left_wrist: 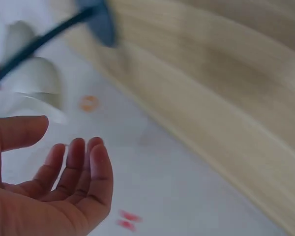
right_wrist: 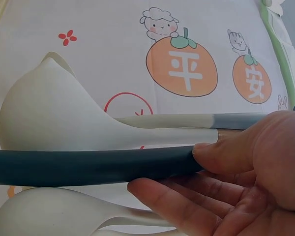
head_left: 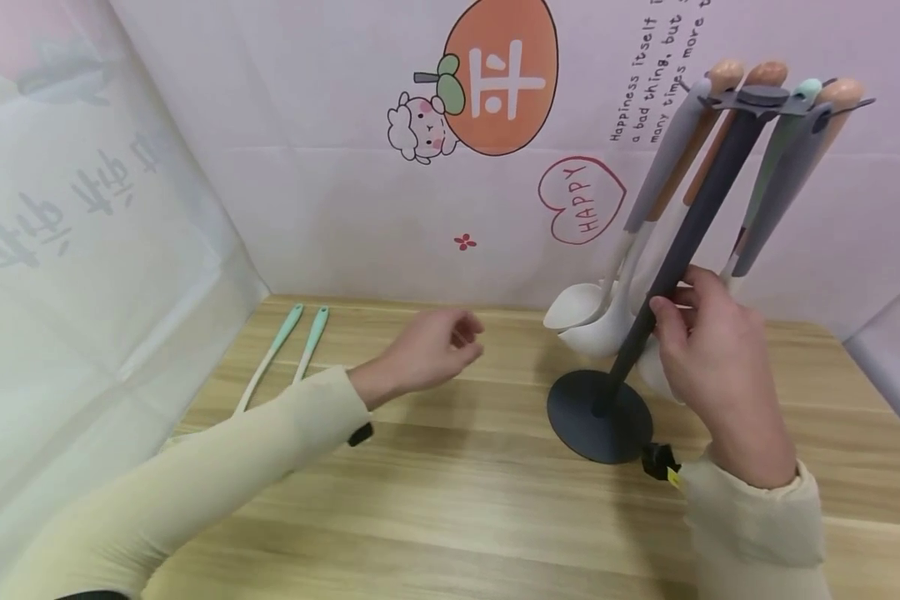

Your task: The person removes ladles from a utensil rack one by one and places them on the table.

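A dark utensil stand has a round base (head_left: 598, 421), a slim pole (head_left: 693, 221) and a hooked top (head_left: 763, 96). My right hand (head_left: 716, 358) holds the pole low down, thumb on one side and fingers on the other, as the right wrist view also shows. White-headed utensils hang around the pole, among them a ladle (right_wrist: 51, 110); their handles are grey, brown and green. Some heads are hidden behind the pole and the hand. My left hand (head_left: 435, 346) hovers left of the stand, fingers loosely bent and nothing in them (left_wrist: 54, 187).
Two utensils with mint-green handles, one handle (head_left: 281, 329) left of the other handle (head_left: 313, 337), lie at the table's left; my left sleeve covers their lower ends. A printed cloth (head_left: 330, 217) hangs behind the wooden table (head_left: 450, 500).
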`<state>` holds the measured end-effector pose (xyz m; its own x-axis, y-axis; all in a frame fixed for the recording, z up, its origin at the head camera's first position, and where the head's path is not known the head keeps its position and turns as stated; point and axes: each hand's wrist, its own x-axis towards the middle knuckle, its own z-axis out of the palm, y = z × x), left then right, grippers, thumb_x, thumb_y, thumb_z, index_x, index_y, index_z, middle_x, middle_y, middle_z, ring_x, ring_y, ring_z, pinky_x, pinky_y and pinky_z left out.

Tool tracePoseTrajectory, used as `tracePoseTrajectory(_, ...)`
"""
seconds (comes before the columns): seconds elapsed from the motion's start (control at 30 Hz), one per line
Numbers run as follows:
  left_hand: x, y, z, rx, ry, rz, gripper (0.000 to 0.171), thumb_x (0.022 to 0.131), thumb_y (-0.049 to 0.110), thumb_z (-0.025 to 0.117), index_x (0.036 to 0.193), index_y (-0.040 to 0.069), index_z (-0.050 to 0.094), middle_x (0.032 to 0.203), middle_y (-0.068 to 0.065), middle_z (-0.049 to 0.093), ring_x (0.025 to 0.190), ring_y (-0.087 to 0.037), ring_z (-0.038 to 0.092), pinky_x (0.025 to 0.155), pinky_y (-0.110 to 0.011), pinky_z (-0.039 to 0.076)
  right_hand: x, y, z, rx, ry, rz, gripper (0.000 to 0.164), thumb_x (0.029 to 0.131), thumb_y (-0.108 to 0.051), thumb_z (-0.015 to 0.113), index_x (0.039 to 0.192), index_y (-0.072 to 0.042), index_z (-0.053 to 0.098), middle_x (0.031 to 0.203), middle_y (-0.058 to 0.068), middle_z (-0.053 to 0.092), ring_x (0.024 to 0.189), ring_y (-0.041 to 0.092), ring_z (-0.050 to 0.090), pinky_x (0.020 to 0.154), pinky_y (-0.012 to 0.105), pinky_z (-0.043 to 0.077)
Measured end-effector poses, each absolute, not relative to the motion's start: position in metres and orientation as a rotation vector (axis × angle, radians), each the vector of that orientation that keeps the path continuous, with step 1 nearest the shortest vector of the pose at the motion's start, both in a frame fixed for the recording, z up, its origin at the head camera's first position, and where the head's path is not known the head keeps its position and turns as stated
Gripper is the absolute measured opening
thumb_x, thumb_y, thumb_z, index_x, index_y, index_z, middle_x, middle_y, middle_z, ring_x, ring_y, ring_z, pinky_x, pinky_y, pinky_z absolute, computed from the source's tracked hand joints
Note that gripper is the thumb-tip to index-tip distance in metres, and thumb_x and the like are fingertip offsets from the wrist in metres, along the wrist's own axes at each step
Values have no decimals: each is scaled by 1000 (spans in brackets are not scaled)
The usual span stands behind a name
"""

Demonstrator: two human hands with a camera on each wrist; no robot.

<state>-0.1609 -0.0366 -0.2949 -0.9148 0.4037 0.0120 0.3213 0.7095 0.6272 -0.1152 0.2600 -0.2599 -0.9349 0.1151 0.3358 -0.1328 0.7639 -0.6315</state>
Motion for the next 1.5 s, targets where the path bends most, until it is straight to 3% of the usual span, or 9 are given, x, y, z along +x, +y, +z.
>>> tracePoseTrajectory(0.37, -151, 45, -272, 770, 2594, 1638, 34, 103, 14, 67, 135, 6, 63, 124, -7, 73, 107, -14, 71, 95, -19, 59, -116, 259, -260, 22, -2597, 976, 41, 108, -14, 54, 145, 3, 50, 134, 33, 67, 118, 51, 70, 99, 66, 55)
tracePoseTrajectory(0.5, -160, 68, -272, 837, 2600, 1737, 39, 104, 15, 67, 141, 8, 60, 132, -8, 71, 112, -12, 71, 97, -19, 58, -115, 261, -261, 22, -2592, 974, 41, 108, -14, 54, 145, 4, 51, 133, 33, 67, 116, 51, 70, 98, 65, 55)
tracePoseTrajectory(0.7, -183, 93, -271, 872, 2636, 1805, 47, 104, 14, 68, 148, 8, 55, 144, -9, 66, 129, -20, 66, 106, -20, 56, -115, 261, -262, 10, -2607, 977, 43, 108, -15, 56, 146, 4, 50, 134, 34, 66, 115, 51, 71, 97, 65, 56)
tracePoseTrajectory(0.83, -192, 101, -271, 832, 2598, 1844, 44, 103, 13, 69, 145, 8, 56, 134, -11, 71, 122, -18, 69, 107, -22, 56, -115, 261, -264, 16, -2602, 976, 43, 108, -14, 57, 146, 5, 50, 133, 35, 66, 114, 52, 71, 97, 65, 56)
tracePoseTrajectory(0.97, -197, 105, -273, 828, 2601, 1864, 38, 103, 12, 68, 139, 7, 59, 123, -12, 74, 110, -16, 70, 102, -17, 56, -115, 262, -263, 34, -2586, 970, 43, 108, -13, 57, 146, 5, 49, 133, 36, 66, 112, 52, 72, 95, 64, 56)
tracePoseTrajectory(1.13, -199, 104, -273, 859, 2607, 1884, 32, 103, 11, 68, 134, 6, 61, 123, -11, 73, 107, -13, 69, 97, -10, 54, -116, 262, -261, 50, -2564, 970, 43, 107, -13, 57, 145, 6, 50, 132, 36, 67, 111, 52, 72, 94, 64, 57)
tracePoseTrajectory(1.5, -199, 88, -276, 893, 2634, 1913, 31, 103, 10, 68, 133, 6, 62, 121, -11, 73, 106, -16, 70, 96, -12, 56, -117, 263, -264, 74, -2532, 962, 39, 106, -10, 58, 140, 7, 53, 128, 35, 69, 110, 51, 73, 93, 62, 56)
